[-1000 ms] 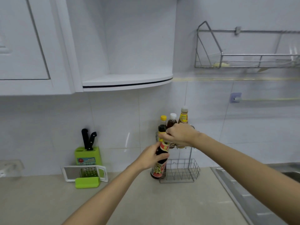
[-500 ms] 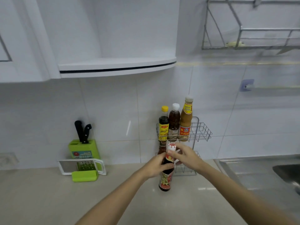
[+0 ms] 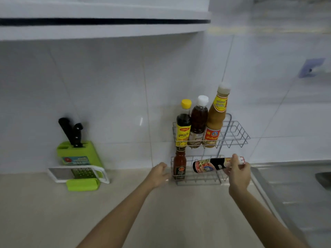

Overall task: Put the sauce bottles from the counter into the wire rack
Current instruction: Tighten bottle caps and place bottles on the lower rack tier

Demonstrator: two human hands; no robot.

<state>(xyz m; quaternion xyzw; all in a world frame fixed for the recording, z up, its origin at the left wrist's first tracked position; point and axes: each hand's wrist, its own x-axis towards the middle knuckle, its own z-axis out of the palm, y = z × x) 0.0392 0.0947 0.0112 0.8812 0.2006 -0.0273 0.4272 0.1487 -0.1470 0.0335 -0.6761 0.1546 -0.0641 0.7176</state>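
Note:
A two-tier wire rack stands on the counter against the tiled wall. Its top tier holds three upright bottles: a yellow-capped dark one, a white-capped brown one and a tall orange one. A small red sauce bottle stands at the left of the lower tier. My right hand grips the neck of a dark bottle with a red label, held on its side over the lower tier, base pointing left. My left hand hovers open beside the rack's left edge, holding nothing.
A green knife block with two black-handled knives stands at the left, with a white and green grater in front of it. A steel sink lies to the right of the rack. A white shelf hangs overhead.
The dark bottle went from upright in both hands to lying sideways in my right hand at the lower tier. My left hand let go of it. The view moved closer and lower.

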